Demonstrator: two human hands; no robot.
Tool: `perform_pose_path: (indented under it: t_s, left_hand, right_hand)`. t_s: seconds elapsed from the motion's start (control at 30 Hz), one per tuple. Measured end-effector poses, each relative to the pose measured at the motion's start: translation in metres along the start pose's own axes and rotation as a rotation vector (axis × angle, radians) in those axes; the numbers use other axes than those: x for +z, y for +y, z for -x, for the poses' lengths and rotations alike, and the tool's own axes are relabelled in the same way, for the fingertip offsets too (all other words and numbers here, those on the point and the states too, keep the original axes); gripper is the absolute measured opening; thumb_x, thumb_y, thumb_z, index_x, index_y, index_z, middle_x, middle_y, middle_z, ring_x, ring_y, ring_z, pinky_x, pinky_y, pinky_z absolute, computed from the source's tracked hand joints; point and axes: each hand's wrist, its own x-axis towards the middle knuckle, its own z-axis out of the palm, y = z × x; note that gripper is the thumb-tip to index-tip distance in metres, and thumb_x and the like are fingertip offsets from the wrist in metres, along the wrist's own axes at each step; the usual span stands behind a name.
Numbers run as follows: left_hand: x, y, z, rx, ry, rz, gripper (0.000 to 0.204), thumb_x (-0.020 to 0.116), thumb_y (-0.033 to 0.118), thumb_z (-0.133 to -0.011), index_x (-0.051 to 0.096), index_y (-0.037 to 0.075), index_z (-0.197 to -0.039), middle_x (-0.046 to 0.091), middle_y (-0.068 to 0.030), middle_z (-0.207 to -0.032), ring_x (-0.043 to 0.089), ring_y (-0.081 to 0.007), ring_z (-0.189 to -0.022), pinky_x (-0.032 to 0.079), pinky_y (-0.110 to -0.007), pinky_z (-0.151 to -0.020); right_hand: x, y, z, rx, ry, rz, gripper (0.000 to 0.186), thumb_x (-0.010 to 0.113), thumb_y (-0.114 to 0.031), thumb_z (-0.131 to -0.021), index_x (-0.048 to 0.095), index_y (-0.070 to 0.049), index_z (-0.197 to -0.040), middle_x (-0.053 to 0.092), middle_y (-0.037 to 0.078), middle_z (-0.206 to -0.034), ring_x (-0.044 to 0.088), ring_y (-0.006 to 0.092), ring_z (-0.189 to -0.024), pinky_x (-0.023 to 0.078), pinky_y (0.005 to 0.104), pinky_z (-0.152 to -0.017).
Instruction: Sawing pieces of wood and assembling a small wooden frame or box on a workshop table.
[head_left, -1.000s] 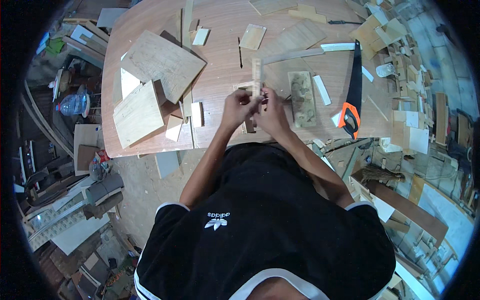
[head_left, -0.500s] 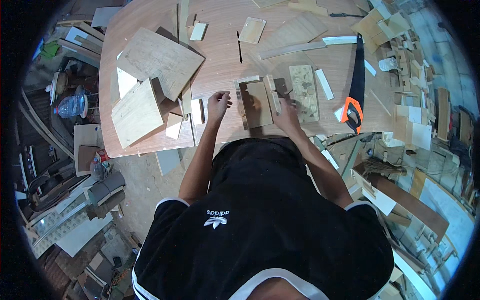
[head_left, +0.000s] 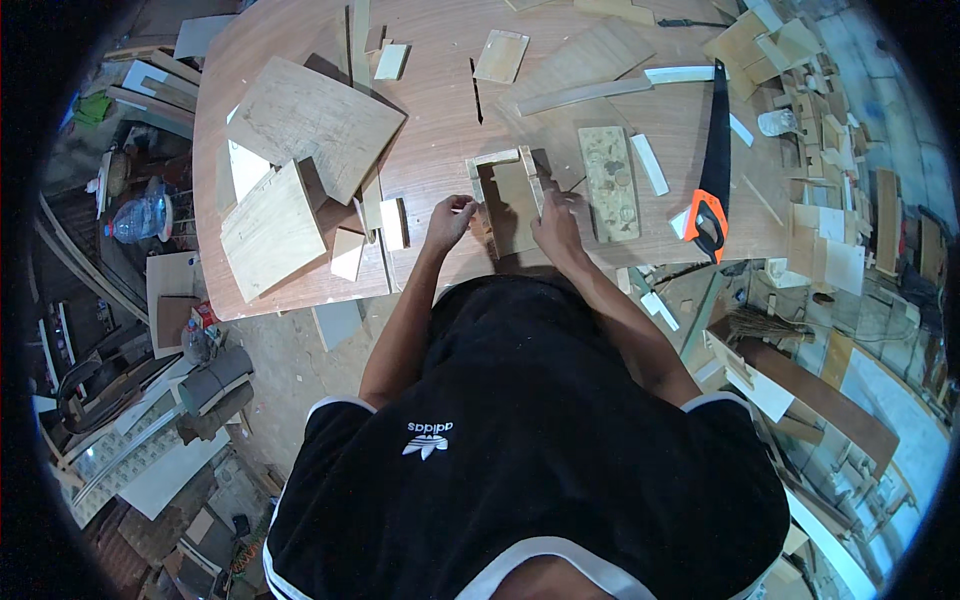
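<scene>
A small open wooden frame [head_left: 506,195], made of thin strips around a flat base, lies on the brown table [head_left: 440,90] close to its near edge. My left hand [head_left: 447,222] has its fingers curled against the frame's left strip. My right hand [head_left: 558,222] presses on the right strip, fingers closed over it. Both forearms reach in from below, over my black shirt.
A patterned wooden slab [head_left: 610,182] lies right of the frame, then a hand saw [head_left: 712,190] with an orange handle. Plywood boards [head_left: 272,226] and small blocks [head_left: 393,222] crowd the table's left. Offcuts [head_left: 820,120] pile up at the right; a plastic bottle [head_left: 135,218] stands on the floor at the left.
A second ago both hands held a wooden strip together in front of me. The frame now lies flat on the table, with one hand at each of its sides.
</scene>
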Motion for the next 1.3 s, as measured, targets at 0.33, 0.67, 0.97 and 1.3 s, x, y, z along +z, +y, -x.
perform_pose_path:
  t_s: [0.33,0.67,0.97,1.3]
  left_hand:
    - [0.003,-0.003,0.001,0.013,0.002,-0.026,0.031,0.058,0.021,-0.084,0.063,-0.005,-0.101,0.067,-0.0148,-0.087,0.065,-0.0191,-0.073,0.051,-0.03,-0.066]
    - [-0.05,-0.044,0.016,0.123,0.831,-0.347,0.022,0.06,0.011,-0.075,0.056,-0.006,-0.089,0.054,-0.0218,-0.093,0.055,-0.0334,-0.083,0.044,-0.042,-0.073]
    - [-0.089,-0.105,0.038,-0.015,0.863,-0.155,0.027,0.051,0.004,-0.075,0.056,-0.008,-0.098,0.06,-0.0207,-0.091,0.06,-0.0296,-0.081,0.047,-0.036,-0.075]
    - [-0.079,-0.106,0.049,0.137,0.705,-0.56,0.041,0.078,0.015,-0.064,0.06,-0.005,-0.095,0.058,-0.0222,-0.095,0.058,-0.0323,-0.084,0.048,-0.037,-0.072]
  right_hand:
    - [0.004,-0.004,0.003,-0.025,0.04,0.0,0.035,0.06,-0.01,-0.076,0.046,0.005,-0.104,0.06,0.029,-0.08,0.059,0.0457,-0.079,0.048,0.0514,-0.07]
    - [0.008,0.007,-0.001,-0.038,0.017,-0.014,0.037,0.064,-0.015,-0.075,0.049,-0.001,-0.105,0.061,0.027,-0.088,0.059,0.0439,-0.083,0.047,0.0502,-0.072]
    - [0.002,0.017,-0.002,-0.152,0.086,-0.113,0.042,0.066,-0.017,-0.074,0.051,-0.007,-0.112,0.062,0.023,-0.092,0.06,0.0414,-0.089,0.048,0.0464,-0.075]
    - [0.004,0.015,0.0,-0.144,0.055,-0.042,0.04,0.065,-0.014,-0.075,0.049,0.001,-0.108,0.061,0.026,-0.092,0.059,0.0432,-0.086,0.048,0.0497,-0.074]
